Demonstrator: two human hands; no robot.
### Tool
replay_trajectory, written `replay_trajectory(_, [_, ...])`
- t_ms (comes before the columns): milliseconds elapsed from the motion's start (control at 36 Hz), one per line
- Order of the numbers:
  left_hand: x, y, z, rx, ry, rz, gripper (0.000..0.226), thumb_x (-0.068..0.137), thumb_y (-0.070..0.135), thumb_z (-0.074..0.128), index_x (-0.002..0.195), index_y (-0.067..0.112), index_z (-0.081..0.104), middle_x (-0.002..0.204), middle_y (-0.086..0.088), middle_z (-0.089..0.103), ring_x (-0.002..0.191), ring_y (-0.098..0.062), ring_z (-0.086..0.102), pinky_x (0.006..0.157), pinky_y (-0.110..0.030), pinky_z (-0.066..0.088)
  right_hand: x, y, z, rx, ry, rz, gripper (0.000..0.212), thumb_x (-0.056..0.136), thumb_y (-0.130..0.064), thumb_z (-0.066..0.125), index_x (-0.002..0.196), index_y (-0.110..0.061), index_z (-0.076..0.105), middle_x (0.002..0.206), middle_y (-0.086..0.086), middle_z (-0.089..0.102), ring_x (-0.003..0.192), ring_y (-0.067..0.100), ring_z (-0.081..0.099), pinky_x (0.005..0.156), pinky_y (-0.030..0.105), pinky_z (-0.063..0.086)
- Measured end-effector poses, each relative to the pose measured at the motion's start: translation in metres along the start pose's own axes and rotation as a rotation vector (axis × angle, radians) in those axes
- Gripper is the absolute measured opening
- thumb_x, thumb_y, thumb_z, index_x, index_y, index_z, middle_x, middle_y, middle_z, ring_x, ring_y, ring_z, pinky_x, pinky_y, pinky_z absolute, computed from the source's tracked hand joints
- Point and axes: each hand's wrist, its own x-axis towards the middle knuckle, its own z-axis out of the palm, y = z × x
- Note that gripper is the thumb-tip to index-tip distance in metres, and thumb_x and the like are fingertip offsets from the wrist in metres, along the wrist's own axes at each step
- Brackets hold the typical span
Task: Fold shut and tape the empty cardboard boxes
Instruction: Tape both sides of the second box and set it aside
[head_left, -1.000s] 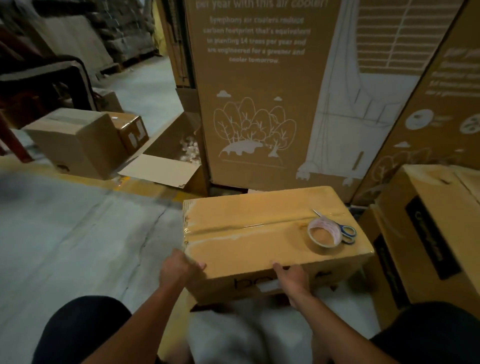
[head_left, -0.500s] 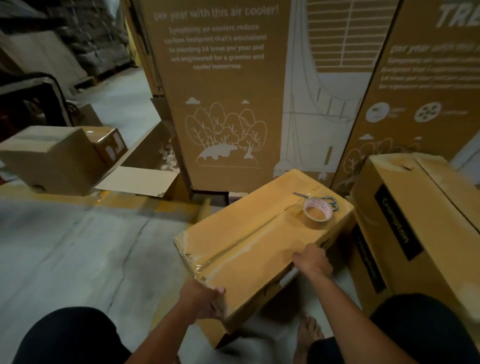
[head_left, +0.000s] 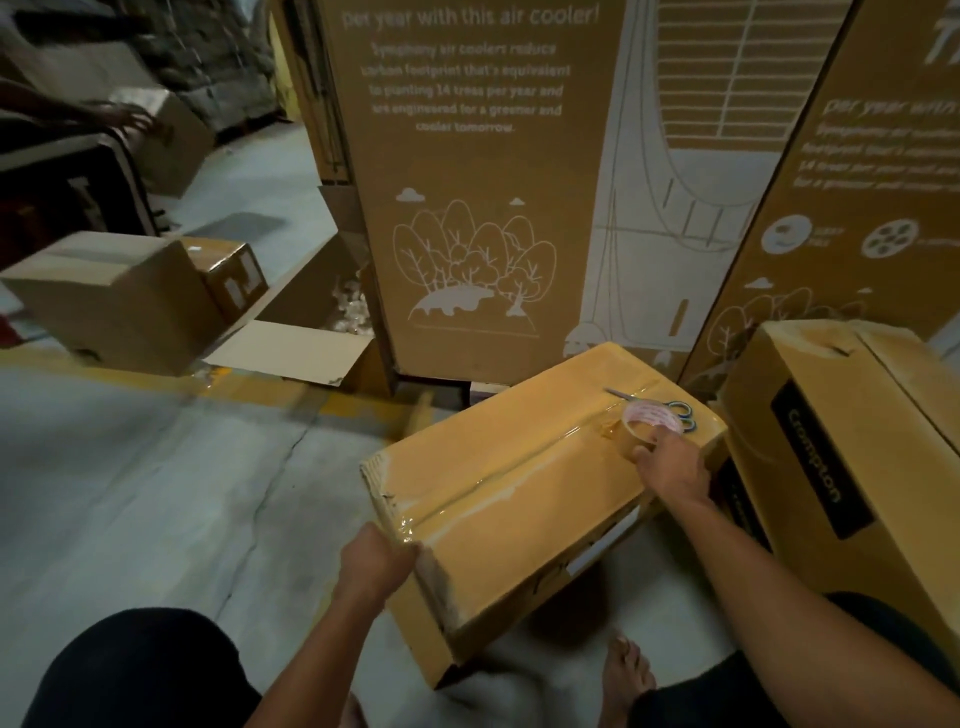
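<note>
Right hand (head_left: 672, 467) has left the taped box's (head_left: 519, 499) edge, now fingers curl on tape roll (head_left: 650, 422); left hand (head_left: 375, 558) still grips near corner.

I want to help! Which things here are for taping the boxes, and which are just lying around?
For the job:
taped box, gripped by the left hand
tape roll, touched by the right hand
scissors on the box
open box with flaps out

Just lying about:
tall air cooler cartons
Crompton box
closed boxes at left

Left hand (head_left: 375, 564) gripping taped box (head_left: 524, 499) corner
</note>
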Motion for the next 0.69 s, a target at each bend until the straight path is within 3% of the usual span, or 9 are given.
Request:
replay_trajectory(83, [0.003,0.013,-0.01,-0.11,0.106,0.197,0.032,0.084,0.029,0.069,0.109,0.015,0.056,0.103,-0.008,0.064,0.094,-0.026,0.063,0.068,-0.029,0.048,-0.013,-0.013,0.003,0.169,-0.019,-0.006,0.028,0.09,-0.029,0.064,0.11,-0.01,0.067,0.107,0.011,0.068,0.102,0.027,0.061,0.087,0.038,0.051])
replay_trajectory(194, [0.004,0.05,-0.019,-0.562,-0.126,0.281,0.023,0.09,0.025,0.066,0.11,0.017,0.059,0.108,-0.01,0.066,0.093,-0.019,0.063,0.069,-0.033,0.052,-0.062,-0.044,0.017,0.511,-0.21,0.04,0.014,0.086,-0.029,0.07,0.086,-0.015,0.07,0.072,0.003,0.071,0.064,0.014,0.065,0.068,0.033,0.058])
replay_trajectory(278, [0.012,0.063,-0.026,-0.421,-0.227,0.392,0.037,0.089,0.038,0.065,0.122,0.023,0.057,0.114,-0.003,0.063,0.1,-0.017,0.06,0.08,-0.034,0.051,-0.101,-0.07,0.026,0.572,-0.272,-0.046,0.019,0.086,-0.028,0.071,0.074,-0.014,0.068,0.061,0.003,0.068,0.052,0.011,0.058,0.053,0.024,0.05])
replay_trajectory(361, [0.02,0.058,-0.042,-0.314,-0.372,0.464,0.056,0.085,0.042,0.07,0.133,0.023,0.05,0.122,-0.001,0.06,0.108,-0.019,0.06,0.081,-0.032,0.052,-0.128,-0.092,0.037,0.636,-0.318,-0.064,0.025,0.085,-0.027,0.072,0.065,-0.013,0.066,0.054,0.0,0.064,0.047,0.011,0.053,0.054,0.025,0.048])
replay_trajectory(444, [0.027,0.043,-0.056,-0.37,-0.439,0.498,0.047,0.085,0.027,0.073,0.128,0.019,0.054,0.113,-0.002,0.063,0.099,-0.018,0.064,0.078,-0.032,0.053,-0.148,-0.115,0.047,0.653,-0.372,-0.09,0.024,0.085,-0.026,0.073,0.067,-0.012,0.066,0.052,-0.001,0.062,0.045,0.011,0.051,0.054,0.025,0.047])
replay_trajectory(556, [0.034,0.022,-0.064,-0.439,-0.285,0.501,0.016,0.081,0.017,0.078,0.094,0.012,0.07,0.081,-0.006,0.067,0.069,-0.017,0.061,0.065,-0.032,0.051,-0.169,-0.142,0.06,0.616,-0.355,-0.133,0.018,0.082,-0.025,0.075,0.069,-0.016,0.066,0.055,0.0,0.063,0.046,0.01,0.054,0.054,0.024,0.05])
replay_trajectory(611, [0.04,0.013,-0.07,-0.384,-0.213,0.525,0.004,0.081,0.011,0.076,0.083,0.013,0.074,0.069,-0.003,0.067,0.062,-0.013,0.06,0.058,-0.024,0.049,-0.173,-0.149,0.067,0.535,-0.309,-0.163,0.016,0.077,-0.032,0.077,0.071,-0.018,0.071,0.063,-0.002,0.067,0.061,0.013,0.062,0.066,0.028,0.053])
replay_trajectory(694, [0.047,0.007,-0.079,-0.35,-0.157,0.572,0.016,0.081,0.003,0.072,0.073,0.017,0.074,0.062,-0.001,0.067,0.056,-0.007,0.058,0.058,-0.022,0.047,-0.176,-0.155,0.071,0.294,-0.308,-0.207,0.021,0.073,-0.045,0.074,0.079,-0.025,0.075,0.089,-0.003,0.072,0.089,0.02,0.064,0.073,0.028,0.049])
